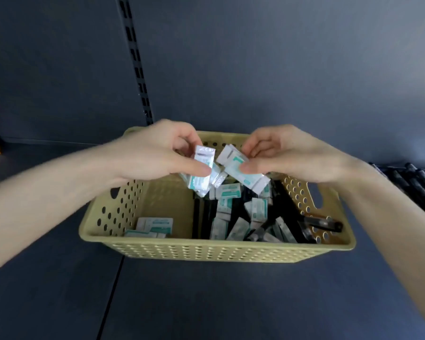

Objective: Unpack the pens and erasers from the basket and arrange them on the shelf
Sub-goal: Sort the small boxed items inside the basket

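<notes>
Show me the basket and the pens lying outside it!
Perforated yellow plastic basket (216, 251): head view, on its front wall.
Black plastic pens (415, 180): head view, on one barrel near the right edge.

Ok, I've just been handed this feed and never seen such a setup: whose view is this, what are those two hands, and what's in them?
No machine here. The single picture comes from a camera worn on a person's head, looking forward and down, so the two bare arms are the wearer's own. The left hand pinches a few small wrapped erasers; the right hand pinches another eraser packet. Both are above a yellow perforated basket standing on a dark shelf. Inside it lie loose erasers and black pens. A row of pens lies on the shelf at the far right.
</notes>
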Demonstrator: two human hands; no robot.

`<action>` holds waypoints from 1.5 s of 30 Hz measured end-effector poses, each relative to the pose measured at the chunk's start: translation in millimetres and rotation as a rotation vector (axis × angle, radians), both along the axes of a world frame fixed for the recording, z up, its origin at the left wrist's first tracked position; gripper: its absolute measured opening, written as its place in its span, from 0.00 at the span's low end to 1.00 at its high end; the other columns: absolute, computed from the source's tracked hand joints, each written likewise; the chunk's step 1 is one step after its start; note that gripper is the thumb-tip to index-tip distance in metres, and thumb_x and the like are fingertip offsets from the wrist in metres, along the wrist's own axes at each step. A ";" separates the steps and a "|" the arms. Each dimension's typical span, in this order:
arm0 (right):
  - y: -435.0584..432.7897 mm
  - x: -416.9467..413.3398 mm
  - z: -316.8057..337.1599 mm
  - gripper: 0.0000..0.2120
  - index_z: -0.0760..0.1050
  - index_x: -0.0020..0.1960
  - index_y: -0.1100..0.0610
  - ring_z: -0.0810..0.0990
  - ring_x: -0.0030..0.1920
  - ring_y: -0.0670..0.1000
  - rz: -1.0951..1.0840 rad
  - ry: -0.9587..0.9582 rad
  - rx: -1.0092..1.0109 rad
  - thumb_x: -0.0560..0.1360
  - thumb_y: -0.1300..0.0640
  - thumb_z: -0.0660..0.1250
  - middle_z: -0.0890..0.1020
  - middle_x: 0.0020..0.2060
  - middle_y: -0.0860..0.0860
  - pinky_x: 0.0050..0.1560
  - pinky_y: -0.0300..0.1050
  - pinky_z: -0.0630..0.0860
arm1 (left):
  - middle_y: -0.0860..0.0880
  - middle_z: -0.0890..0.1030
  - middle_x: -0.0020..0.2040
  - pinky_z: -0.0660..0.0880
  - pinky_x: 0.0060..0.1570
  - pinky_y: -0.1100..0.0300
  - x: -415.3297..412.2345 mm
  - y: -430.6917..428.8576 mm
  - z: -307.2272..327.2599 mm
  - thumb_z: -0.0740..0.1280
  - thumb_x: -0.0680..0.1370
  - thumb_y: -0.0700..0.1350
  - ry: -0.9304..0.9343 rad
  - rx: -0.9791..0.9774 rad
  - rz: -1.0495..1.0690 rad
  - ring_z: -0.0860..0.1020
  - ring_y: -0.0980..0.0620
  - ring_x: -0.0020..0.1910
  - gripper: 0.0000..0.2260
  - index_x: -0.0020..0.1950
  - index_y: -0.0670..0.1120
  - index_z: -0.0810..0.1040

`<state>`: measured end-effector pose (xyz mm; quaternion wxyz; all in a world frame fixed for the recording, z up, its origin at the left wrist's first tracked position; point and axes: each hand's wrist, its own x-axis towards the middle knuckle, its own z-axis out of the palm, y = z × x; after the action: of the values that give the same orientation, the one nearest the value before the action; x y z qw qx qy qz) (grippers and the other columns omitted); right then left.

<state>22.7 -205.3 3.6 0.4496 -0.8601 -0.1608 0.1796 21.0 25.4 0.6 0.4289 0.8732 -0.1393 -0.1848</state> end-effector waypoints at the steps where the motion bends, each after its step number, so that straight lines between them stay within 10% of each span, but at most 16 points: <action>1: -3.7 -6.0 1.9 0.11 0.78 0.49 0.57 0.78 0.39 0.47 -0.051 -0.012 0.089 0.69 0.58 0.73 0.83 0.44 0.56 0.39 0.36 0.75 | 0.53 0.85 0.44 0.75 0.50 0.56 -5.3 -2.1 4.8 0.76 0.66 0.51 -0.015 -0.074 0.024 0.83 0.54 0.43 0.14 0.48 0.51 0.79; 11: -67.8 -99.6 9.2 0.09 0.79 0.49 0.54 0.81 0.40 0.49 -0.399 -0.161 0.550 0.69 0.57 0.69 0.84 0.41 0.49 0.41 0.41 0.76 | 0.47 0.85 0.45 0.77 0.42 0.66 -56.6 -85.0 23.8 0.75 0.60 0.50 -0.065 -0.523 -0.019 0.83 0.52 0.44 0.19 0.48 0.46 0.81; 29: -389.3 -406.5 -39.1 0.08 0.81 0.43 0.51 0.78 0.39 0.45 -1.233 -0.371 0.528 0.65 0.54 0.67 0.82 0.37 0.45 0.39 0.38 0.73 | 0.48 0.85 0.44 0.77 0.52 0.52 -266.3 -494.7 -36.1 0.75 0.69 0.40 0.181 -0.578 -0.399 0.82 0.51 0.44 0.11 0.48 0.43 0.78; 34: -477.3 -420.2 -39.3 0.13 0.80 0.47 0.58 0.77 0.38 0.48 -1.318 -0.377 0.535 0.65 0.54 0.68 0.81 0.38 0.50 0.42 0.44 0.71 | 0.47 0.84 0.43 0.77 0.40 0.65 -275.0 -593.3 -39.4 0.75 0.69 0.40 0.215 -0.600 -0.419 0.81 0.54 0.40 0.09 0.47 0.44 0.78; 40: -587.1 -386.1 -48.6 0.13 0.80 0.46 0.54 0.77 0.39 0.47 -1.352 -0.361 0.492 0.64 0.52 0.68 0.81 0.38 0.47 0.42 0.44 0.72 | 0.43 0.84 0.47 0.77 0.53 0.50 -246.6 -701.3 -55.6 0.75 0.69 0.41 0.169 -0.619 -0.336 0.82 0.45 0.48 0.12 0.49 0.42 0.77; 45: -667.7 -340.7 -58.8 0.08 0.80 0.48 0.56 0.76 0.38 0.48 -1.304 -0.301 0.475 0.69 0.56 0.71 0.81 0.37 0.49 0.38 0.40 0.71 | 0.41 0.82 0.46 0.76 0.49 0.57 -212.1 -780.0 -75.5 0.76 0.69 0.40 0.191 -0.658 -0.163 0.79 0.50 0.44 0.14 0.49 0.40 0.76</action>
<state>-318.0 -873.0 -55.2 0.6137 -0.6754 0.2915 -0.2868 -191.0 -754.5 -74.9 0.6823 0.6530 -0.2199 -0.2443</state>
